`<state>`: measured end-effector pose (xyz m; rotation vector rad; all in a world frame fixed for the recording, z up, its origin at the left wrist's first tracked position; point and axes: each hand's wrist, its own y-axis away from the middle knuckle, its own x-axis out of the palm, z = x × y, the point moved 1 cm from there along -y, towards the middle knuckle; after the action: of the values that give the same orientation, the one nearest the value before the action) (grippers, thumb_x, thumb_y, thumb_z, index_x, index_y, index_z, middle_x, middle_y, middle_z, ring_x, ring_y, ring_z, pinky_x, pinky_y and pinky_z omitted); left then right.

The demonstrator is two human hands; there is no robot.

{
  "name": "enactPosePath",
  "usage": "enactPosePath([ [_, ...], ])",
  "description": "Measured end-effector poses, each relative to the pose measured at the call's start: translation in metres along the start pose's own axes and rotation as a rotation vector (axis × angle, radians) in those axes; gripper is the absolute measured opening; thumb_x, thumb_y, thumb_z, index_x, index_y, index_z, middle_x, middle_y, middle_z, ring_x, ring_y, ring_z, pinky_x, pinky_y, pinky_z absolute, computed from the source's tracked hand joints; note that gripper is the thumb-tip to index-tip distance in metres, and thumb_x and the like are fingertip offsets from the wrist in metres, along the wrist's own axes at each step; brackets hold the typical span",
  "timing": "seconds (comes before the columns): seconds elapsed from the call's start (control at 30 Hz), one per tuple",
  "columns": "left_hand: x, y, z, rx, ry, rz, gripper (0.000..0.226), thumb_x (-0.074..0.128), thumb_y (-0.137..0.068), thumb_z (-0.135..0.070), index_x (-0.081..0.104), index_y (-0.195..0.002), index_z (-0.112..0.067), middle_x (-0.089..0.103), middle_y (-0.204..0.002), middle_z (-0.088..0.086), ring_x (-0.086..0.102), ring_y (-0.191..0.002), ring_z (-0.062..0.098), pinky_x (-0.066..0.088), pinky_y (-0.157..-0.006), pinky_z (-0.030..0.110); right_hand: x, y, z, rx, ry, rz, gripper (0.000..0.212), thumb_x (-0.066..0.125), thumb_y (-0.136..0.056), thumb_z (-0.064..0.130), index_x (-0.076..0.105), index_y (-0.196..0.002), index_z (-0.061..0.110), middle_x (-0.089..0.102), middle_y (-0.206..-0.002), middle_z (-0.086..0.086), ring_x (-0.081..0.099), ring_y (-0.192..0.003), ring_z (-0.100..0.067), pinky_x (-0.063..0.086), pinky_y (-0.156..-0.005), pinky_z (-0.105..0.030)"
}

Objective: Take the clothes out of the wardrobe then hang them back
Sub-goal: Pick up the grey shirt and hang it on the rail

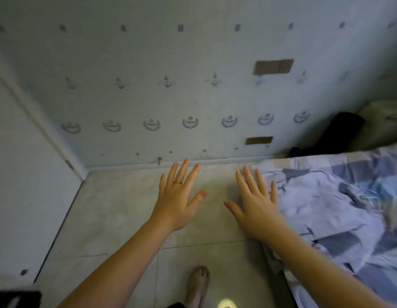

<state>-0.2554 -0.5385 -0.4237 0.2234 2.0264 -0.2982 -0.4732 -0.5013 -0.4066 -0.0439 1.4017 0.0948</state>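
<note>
My left hand (177, 196) is stretched out in front of me over the tiled floor, fingers spread and straight, a ring on one finger, holding nothing. Beside it, my right hand (257, 203) is held out the same way, fingers spread, empty, close to the edge of the bed. No wardrobe and no hanger shows in this view. A dark garment or bag (340, 130) lies in the far right corner by the wall.
A bed with a blue and white checked cover (340, 214) fills the right side. A patterned wall (171, 96) with two brown tape patches faces me. A pale panel (26, 185) stands at the left. My foot (198, 283) is on the grey floor tiles (117, 218).
</note>
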Motion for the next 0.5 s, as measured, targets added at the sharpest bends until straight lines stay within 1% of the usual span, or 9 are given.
enactPosePath([
  [0.1,0.04,-0.073,-0.016,0.092,-0.007,0.118,0.076,0.01,-0.085,-0.076,-0.002,-0.154,-0.046,-0.014,-0.164,-0.014,-0.021,-0.149,0.011,-0.008,-0.121,0.05,0.007,-0.025,-0.042,0.198,-0.043,-0.008,0.093,-0.005,-0.075,0.077,-0.016,-0.153,0.029,-0.027,-0.159,0.004,-0.027,-0.146,-0.023,-0.016,-0.117,-0.054],
  [0.13,0.051,-0.097,-0.023,0.12,-0.006,0.154,0.077,0.009,-0.084,-0.076,-0.001,-0.154,-0.045,-0.013,-0.165,-0.012,-0.02,-0.15,0.012,-0.007,-0.121,0.05,0.009,-0.033,-0.055,0.263,-0.063,-0.002,0.091,-0.003,-0.077,0.078,-0.016,-0.153,0.029,-0.028,-0.159,0.004,-0.027,-0.146,-0.023,-0.015,-0.117,-0.054],
  [0.2,0.073,-0.14,-0.038,0.176,-0.013,0.224,0.081,0.006,-0.082,-0.078,-0.001,-0.155,-0.044,-0.011,-0.165,-0.01,-0.017,-0.15,0.014,-0.007,-0.12,0.051,0.013,-0.048,-0.085,0.387,-0.094,0.022,0.083,0.009,-0.088,0.075,-0.017,-0.153,0.03,-0.028,-0.159,0.003,-0.028,-0.146,-0.024,-0.017,-0.117,-0.053],
  [0.27,0.094,-0.176,-0.056,0.244,-0.03,0.287,0.082,0.005,-0.081,-0.078,-0.003,-0.155,-0.043,-0.01,-0.166,-0.009,-0.014,-0.151,0.017,-0.006,-0.12,0.052,0.02,-0.06,-0.113,0.492,-0.124,0.034,0.079,0.018,-0.093,0.069,-0.019,-0.152,0.031,-0.03,-0.158,0.003,-0.03,-0.145,-0.024,-0.02,-0.115,-0.052],
  [0.33,0.114,-0.209,-0.078,0.329,-0.037,0.34,0.082,0.005,-0.082,-0.078,-0.004,-0.155,-0.042,-0.009,-0.166,-0.007,-0.013,-0.152,0.019,-0.003,-0.12,0.053,0.025,-0.072,-0.141,0.607,-0.15,0.015,0.08,0.019,-0.093,0.069,-0.019,-0.152,0.031,-0.031,-0.158,0.004,-0.031,-0.144,-0.024,-0.022,-0.113,-0.05],
  [0.4,0.135,-0.237,-0.103,0.412,-0.047,0.394,0.085,0.001,-0.08,-0.082,-0.005,-0.155,-0.042,-0.009,-0.166,-0.006,-0.012,-0.152,0.02,-0.002,-0.119,0.053,0.027,-0.078,-0.168,0.719,-0.176,0.015,0.08,0.019,-0.093,0.07,-0.018,-0.152,0.031,-0.029,-0.159,0.005,-0.028,-0.145,-0.023,-0.022,-0.111,-0.049],
  [0.47,0.156,-0.261,-0.13,0.471,-0.044,0.436,0.088,-0.004,-0.078,-0.084,-0.005,-0.155,-0.042,-0.01,-0.166,-0.007,-0.013,-0.151,0.019,-0.004,-0.12,0.051,0.026,-0.078,-0.197,0.818,-0.212,0.005,0.08,0.02,-0.094,0.069,-0.017,-0.153,0.031,-0.026,-0.16,0.005,-0.027,-0.146,-0.022,-0.019,-0.113,-0.05],
  [0.5,0.168,-0.273,-0.142,0.497,-0.038,0.46,0.086,-0.003,-0.079,-0.083,-0.005,-0.155,-0.043,-0.011,-0.165,-0.008,-0.014,-0.151,0.019,-0.004,-0.12,0.051,0.026,-0.077,-0.211,0.862,-0.222,0.001,0.079,0.02,-0.094,0.069,-0.016,-0.153,0.031,-0.027,-0.16,0.005,-0.026,-0.146,-0.023,-0.018,-0.115,-0.052],
])
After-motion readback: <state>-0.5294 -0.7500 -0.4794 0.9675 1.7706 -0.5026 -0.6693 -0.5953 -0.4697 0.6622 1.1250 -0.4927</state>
